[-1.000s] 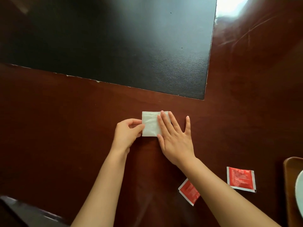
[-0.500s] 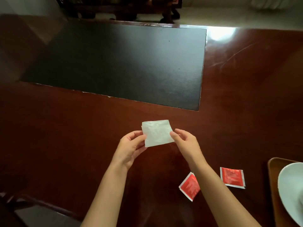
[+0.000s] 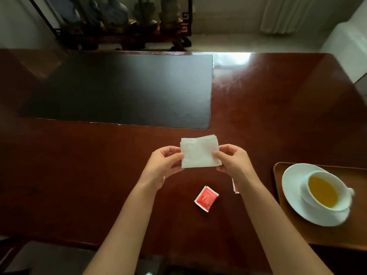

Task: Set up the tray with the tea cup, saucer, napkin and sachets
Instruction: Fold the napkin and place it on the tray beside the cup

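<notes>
A folded white napkin is held above the dark wooden table, pinched at its left edge by my left hand and at its right edge by my right hand. One red sachet lies flat on the table between my forearms. A second red sachet is mostly hidden behind my right forearm. At the right, a wooden tray carries a white saucer with a white tea cup full of yellow tea.
A black mat covers the far left half of the table. The table's near edge runs below my forearms. A dark carved stand and a white curtain sit beyond the far edge.
The napkin was pressed flat on the table a second ago; both hands have lifted it clear. My view has tilted up and right, bringing the tray, saucer and cup into sight.
</notes>
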Motion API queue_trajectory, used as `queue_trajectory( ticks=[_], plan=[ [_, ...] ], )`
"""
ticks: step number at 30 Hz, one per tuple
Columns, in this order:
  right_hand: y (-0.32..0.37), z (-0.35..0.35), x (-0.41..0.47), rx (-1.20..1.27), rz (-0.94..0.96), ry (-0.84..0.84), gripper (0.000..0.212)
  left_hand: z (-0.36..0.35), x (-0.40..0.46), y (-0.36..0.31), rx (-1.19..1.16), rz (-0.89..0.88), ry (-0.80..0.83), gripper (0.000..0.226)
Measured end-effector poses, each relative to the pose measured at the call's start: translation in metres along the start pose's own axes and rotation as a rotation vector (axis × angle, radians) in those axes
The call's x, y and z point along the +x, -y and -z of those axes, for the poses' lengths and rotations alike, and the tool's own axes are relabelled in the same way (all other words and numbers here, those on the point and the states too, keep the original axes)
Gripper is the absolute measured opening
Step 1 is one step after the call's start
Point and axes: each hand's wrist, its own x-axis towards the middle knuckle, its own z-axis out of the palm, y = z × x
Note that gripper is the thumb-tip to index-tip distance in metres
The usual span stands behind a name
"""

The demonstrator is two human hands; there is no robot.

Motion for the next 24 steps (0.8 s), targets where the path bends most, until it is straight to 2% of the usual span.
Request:
queue_trajectory(
  ticks=[8, 15, 20, 24],
  plan=[
    [0.006, 0.094, -0.056, 0.056, 0.047, -0.074, 0.01, -0.086, -0.052, -0.001, 0.027, -0.074, 0.118, 0.006],
    [-0.015, 0.21, -0.12, 0.08, 0.029, -0.092, 0.01, -0.195, -0.119, 0.044, -0.037, -0.062, 0.175, 0.007],
    [-0.04, 0.289, -0.151, 0.067, -0.017, -0.09, 0.008, -0.266, -0.155, 0.075, -0.059, -0.043, 0.186, 0.005],
    [-0.053, 0.329, -0.157, 0.083, -0.028, -0.089, 0.004, -0.304, -0.163, 0.082, -0.007, -0.033, 0.132, 0.006]
  ],
)
